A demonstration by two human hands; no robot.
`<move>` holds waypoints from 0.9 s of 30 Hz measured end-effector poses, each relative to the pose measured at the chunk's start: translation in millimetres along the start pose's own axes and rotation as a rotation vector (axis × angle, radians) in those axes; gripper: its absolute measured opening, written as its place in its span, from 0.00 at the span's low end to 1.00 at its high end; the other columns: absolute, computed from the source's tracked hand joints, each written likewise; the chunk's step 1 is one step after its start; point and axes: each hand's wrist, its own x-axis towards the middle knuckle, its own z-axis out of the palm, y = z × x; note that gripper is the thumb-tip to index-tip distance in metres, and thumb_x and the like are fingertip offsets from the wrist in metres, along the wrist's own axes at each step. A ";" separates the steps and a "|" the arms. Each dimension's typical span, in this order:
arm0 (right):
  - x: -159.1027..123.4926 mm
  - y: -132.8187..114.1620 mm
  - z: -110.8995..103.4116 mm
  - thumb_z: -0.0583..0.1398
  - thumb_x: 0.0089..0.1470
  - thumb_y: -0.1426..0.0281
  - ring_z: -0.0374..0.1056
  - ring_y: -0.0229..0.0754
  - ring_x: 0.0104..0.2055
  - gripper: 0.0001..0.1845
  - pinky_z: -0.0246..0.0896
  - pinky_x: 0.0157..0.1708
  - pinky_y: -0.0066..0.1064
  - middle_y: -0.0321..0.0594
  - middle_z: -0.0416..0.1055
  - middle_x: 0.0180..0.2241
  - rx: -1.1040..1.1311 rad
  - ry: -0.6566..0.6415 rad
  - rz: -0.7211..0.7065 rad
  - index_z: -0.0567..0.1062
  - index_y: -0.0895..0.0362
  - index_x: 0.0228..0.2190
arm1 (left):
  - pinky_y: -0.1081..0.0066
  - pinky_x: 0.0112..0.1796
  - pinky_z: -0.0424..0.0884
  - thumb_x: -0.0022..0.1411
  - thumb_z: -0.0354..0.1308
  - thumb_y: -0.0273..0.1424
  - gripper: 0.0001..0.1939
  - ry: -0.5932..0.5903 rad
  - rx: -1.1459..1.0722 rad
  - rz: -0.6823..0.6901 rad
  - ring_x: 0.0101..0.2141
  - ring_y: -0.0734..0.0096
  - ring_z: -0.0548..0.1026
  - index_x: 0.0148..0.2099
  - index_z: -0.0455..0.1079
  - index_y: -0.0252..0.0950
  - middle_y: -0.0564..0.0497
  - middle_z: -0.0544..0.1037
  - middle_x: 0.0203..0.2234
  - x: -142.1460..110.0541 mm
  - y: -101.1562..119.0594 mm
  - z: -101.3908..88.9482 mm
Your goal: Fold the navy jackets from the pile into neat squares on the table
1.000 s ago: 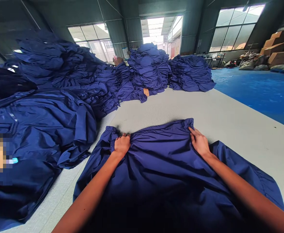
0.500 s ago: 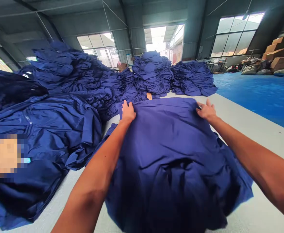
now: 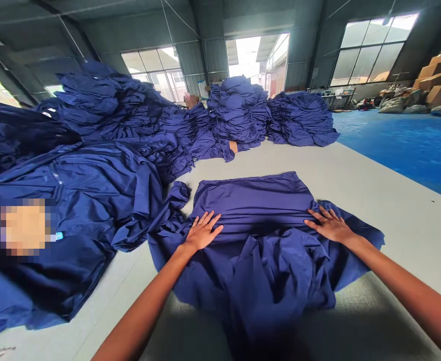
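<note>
Two bare forearms [image 3: 141, 308] and hands [image 3: 203, 231]

Long pale grey desk [image 3: 378, 235], bare surface running away from the camera, ends near a blue floor. One navy garment [image 3: 254, 200] lies spread on the near part, top section pulled flat, lower section rumpled into folds, a sleeve [image 3: 173, 198] bunched at its left edge. Big heap of navy garments [image 3: 92, 185] sits on the desk's left side, just beside that piece, part of it pixelated. Farther along, stacked navy piles [image 3: 239, 108] line the far end, a small tan tag [image 3: 233, 146] poking out at the base.
</note>
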 end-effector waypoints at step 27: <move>-82.5 -46.3 -9.1 0.48 0.59 0.43 0.50 0.58 0.68 0.47 0.37 0.67 0.55 0.59 0.57 0.65 0.204 0.179 -0.261 0.55 0.64 0.66 | 0.49 0.66 0.42 0.73 0.44 0.37 0.24 0.015 -0.136 0.339 0.67 0.64 0.54 0.68 0.56 0.44 0.48 0.58 0.67 -72.3 74.0 7.6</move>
